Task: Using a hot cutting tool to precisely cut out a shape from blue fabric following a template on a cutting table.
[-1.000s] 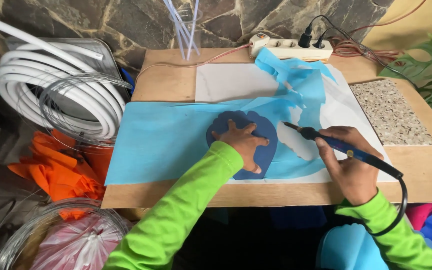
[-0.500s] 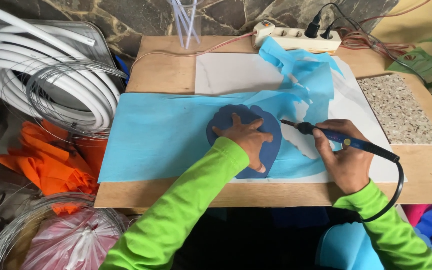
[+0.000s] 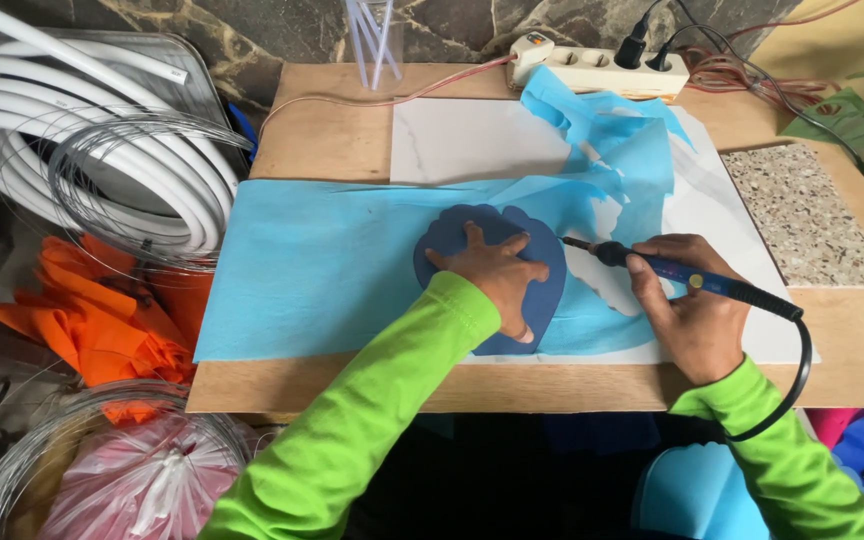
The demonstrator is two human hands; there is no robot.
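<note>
The left hand [image 3: 497, 272] lies flat with fingers spread, pressing a dark blue template [image 3: 492, 280] onto the light blue sheet [image 3: 322, 265] on the counter [image 3: 332, 145]. Just right of it, the right hand [image 3: 692, 310] is closed round a hot cutter [image 3: 672, 268], its tip at the template's right edge. If the template slips, the cut may wander; the tip sits near the fingers. The template looks rounded and scalloped. Beyond lies a power strip [image 3: 597, 65].

2 long bright-green sleeves, snug cuffs at wrists; left hand [image 3: 497, 278], right hand [image 3: 690, 318] bare.
</note>
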